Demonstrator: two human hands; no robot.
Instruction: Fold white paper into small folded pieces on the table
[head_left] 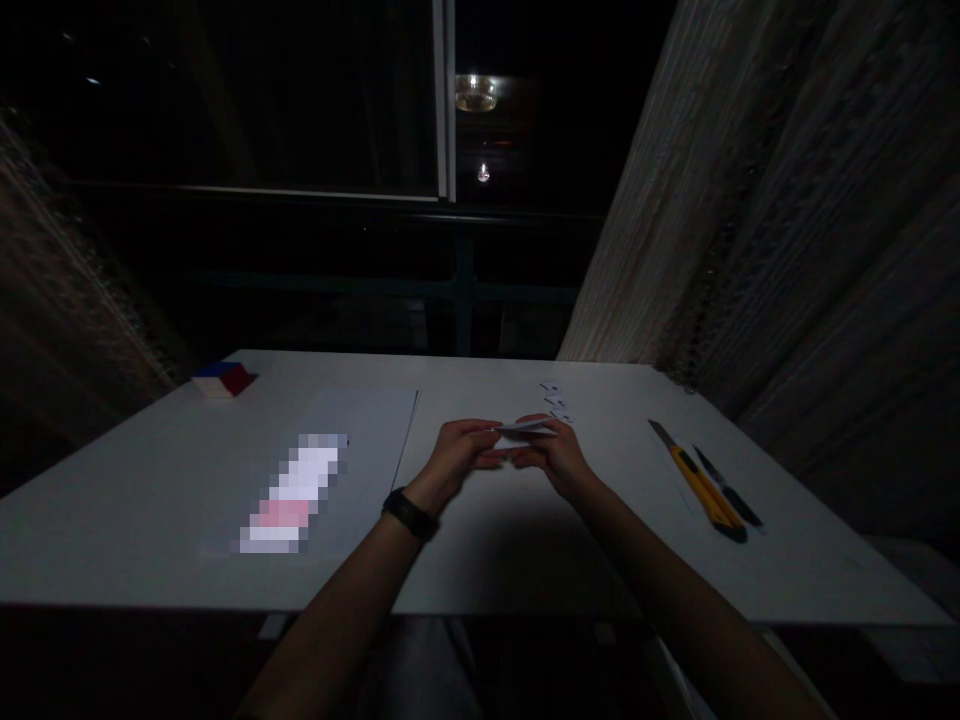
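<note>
Between my two hands, just above the white table [480, 570], is a folded piece of white paper [521, 432]. My left hand [461, 447] pinches its left side, thumb and fingers closed on it; a dark band sits on that wrist. My right hand [555, 450] grips the right side the same way. The paper's layers stand slightly apart in the middle. Past my right hand, several small white paper pieces [556, 401] with dark marks lie in a column. The fingertips behind the paper are partly hidden.
On the right lie a yellow utility knife [701, 487] with its blade out and a dark-handled knife [727, 487]. To the left are large white sheets [375, 450] and a bright pixelated rectangle [289, 500]. A puzzle cube [223, 379] sits at the far left. Curtains [637, 200] flank the table.
</note>
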